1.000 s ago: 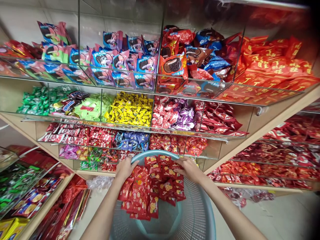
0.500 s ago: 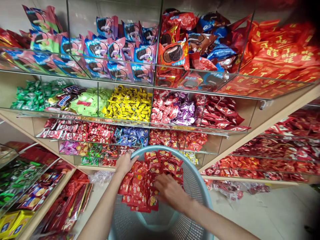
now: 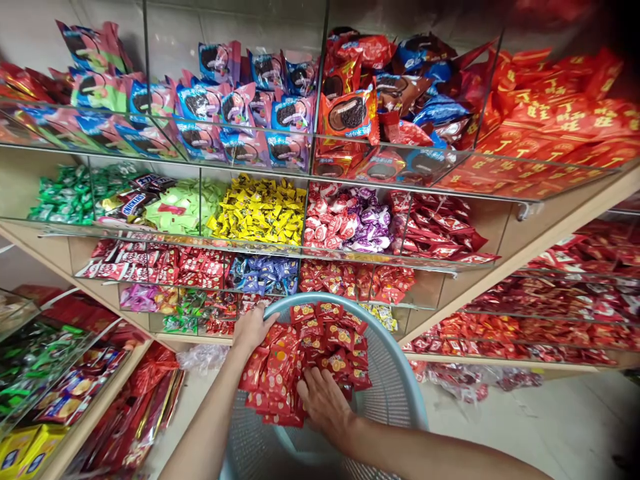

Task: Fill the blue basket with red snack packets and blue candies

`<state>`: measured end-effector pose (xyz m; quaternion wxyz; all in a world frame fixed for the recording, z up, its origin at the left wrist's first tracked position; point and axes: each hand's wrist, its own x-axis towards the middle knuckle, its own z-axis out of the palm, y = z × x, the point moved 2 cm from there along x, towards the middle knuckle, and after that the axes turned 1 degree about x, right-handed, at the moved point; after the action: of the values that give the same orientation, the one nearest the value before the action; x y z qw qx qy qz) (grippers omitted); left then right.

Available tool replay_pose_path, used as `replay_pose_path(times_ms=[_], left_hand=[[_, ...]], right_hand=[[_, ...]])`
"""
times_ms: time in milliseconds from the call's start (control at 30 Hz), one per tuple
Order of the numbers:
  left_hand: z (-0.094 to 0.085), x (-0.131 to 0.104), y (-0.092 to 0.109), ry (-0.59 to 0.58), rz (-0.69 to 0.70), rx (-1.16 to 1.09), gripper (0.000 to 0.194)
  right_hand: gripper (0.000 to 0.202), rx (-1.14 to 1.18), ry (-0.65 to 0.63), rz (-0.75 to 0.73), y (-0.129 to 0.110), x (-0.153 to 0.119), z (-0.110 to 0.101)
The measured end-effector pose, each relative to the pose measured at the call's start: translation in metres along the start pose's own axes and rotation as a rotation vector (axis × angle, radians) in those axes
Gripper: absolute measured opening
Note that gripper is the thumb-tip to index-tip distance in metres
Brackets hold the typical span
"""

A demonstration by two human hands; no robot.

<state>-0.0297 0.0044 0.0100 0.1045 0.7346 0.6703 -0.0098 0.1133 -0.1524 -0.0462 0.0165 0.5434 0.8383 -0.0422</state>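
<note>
Dozens of red packets with orange-slice prints lie in a loose heap inside the upper part of a blue-green basket. The heap is nearer the basket's left and far sides; the bottom and right side show bare mesh.

The left hand is closed over the basket's rim at the far left, thumb along the inside, beside the packets. The right hand reaches in from the right and rests on the near part of the heap, its fingers bent and slightly apart. Its fingertips are partly hidden among the packets, so whether it has hold of one cannot be told.

Beyond the basket rise shelves with clear dividers. The low rows carry small red, blue, pink and green sweets. Above them, from left to right, are green sweets, a Snickers, pale green sweets, yellow sweets, then red-and-white, purple and dark red ones. The top row has biscuits in blue-pink, orange and brown wrappers, and orange-red bags at right. Clear plastic lies on the floor, left of the basket.
</note>
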Motion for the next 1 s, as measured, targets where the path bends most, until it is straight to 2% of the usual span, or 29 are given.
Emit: replay_pose_path(times_ms=[167,367,533,633,733,867,1000], left_hand=[[-0.001,0.000,0.000,-0.005,-0.010,-0.006,0.048],[0.000,0.000,-0.001,0.001,0.012,-0.012,0.050],[-0.001,-0.001,0.000,-0.010,0.002,-0.019,0.049],[-0.001,-0.001,0.001,-0.011,0.002,-0.018,0.050],[-0.001,-0.001,0.000,-0.009,0.004,-0.014,0.051],[0.000,0.000,0.000,0.002,0.014,-0.008,0.053],[0.001,0.000,-0.001,0.001,0.010,-0.007,0.053]], right_hand=[[0.032,0.057,-0.029,0.019,0.000,-0.003,-0.015],[0.058,0.183,-0.087,0.020,0.009,-0.016,-0.047],[0.037,0.410,-0.008,0.089,0.036,-0.013,-0.077],[0.035,0.532,0.009,0.096,0.051,-0.015,-0.087],[0.040,0.586,-0.123,0.017,0.054,-0.026,-0.082],[0.044,0.534,-0.347,-0.072,0.049,-0.042,-0.060],[0.053,0.472,-0.357,-0.032,0.051,-0.041,-0.047]])
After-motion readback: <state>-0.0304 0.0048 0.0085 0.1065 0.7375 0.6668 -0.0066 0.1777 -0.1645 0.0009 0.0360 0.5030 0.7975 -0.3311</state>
